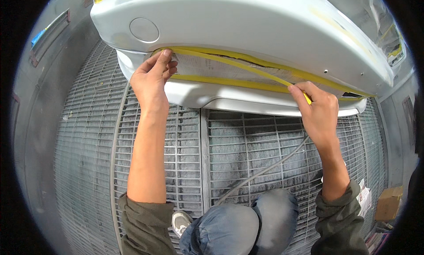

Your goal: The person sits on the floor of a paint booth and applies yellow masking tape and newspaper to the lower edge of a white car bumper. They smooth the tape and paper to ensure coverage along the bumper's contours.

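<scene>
A white car bumper [212,23] with a round tow-hook cover [144,30] spans the top of the view. Its lower opening is covered with masking paper [205,67] edged in yellow masking tape [228,84]. My left hand [150,74] pinches one end of a loose strip of yellow masking tape [245,67] at the upper left corner of the opening. The strip slants taut down across the paper to my right hand [316,106], where thumb and fingers grip it. A short tail of tape pokes out below that thumb. Part of the upper tape edge shows a dark gap.
Metal floor grating [241,149] lies underfoot, with a grey hose [265,174] running across it. My bent knees [225,228] are below. To the right are a cardboard box [388,203] and crumpled paper [365,198]. A grey wall [36,122] stands at left.
</scene>
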Demonstrator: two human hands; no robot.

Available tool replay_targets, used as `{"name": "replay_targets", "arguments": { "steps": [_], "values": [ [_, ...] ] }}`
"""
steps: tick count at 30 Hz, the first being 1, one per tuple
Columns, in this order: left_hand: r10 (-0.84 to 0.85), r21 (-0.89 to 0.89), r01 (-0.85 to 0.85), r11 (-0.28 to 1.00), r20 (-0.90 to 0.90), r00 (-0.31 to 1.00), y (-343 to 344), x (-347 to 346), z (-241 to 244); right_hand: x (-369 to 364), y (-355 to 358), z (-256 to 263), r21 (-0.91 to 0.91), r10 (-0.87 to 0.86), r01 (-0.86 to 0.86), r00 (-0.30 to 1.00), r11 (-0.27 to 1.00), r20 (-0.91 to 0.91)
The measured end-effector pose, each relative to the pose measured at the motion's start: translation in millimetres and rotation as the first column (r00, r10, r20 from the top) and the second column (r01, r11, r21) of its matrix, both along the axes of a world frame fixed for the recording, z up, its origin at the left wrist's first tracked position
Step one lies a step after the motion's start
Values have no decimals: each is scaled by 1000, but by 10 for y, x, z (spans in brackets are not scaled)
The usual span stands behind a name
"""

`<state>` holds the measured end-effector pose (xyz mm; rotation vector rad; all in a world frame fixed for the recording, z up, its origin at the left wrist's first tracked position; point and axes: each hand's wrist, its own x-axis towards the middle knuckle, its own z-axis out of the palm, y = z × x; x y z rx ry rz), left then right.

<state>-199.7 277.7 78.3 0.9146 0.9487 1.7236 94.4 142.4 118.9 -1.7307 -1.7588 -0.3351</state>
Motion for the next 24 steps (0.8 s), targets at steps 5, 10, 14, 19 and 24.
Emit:
{"name": "replay_targets", "arguments": {
  "steps": [5, 10, 14, 19, 24],
  "values": [
    [-124, -71, 130, 989, 78, 989, 20, -87, 40, 34, 31, -26, 16, -3, 3, 1000, 1000, -20],
    [-195, -109, 230, 967, 261, 945, 25, -94, 65, 24, 14, -54, 13, -5, 6, 1000, 1000, -30],
    [-225, -101, 295, 950, 434, 872, 44, -84, 83, 3, -9, -41, 8, 6, -6, 1000, 1000, -25],
    [-195, -108, 302, 947, 555, 809, 28, -10, 149, 12, -7, -44, 4, -2, 2, 999, 1000, -34],
    [-160, -156, 311, 937, 600, 784, 28, 3, 151, 15, -11, -90, 9, -5, 5, 1000, 1000, -21]
  ]
}}
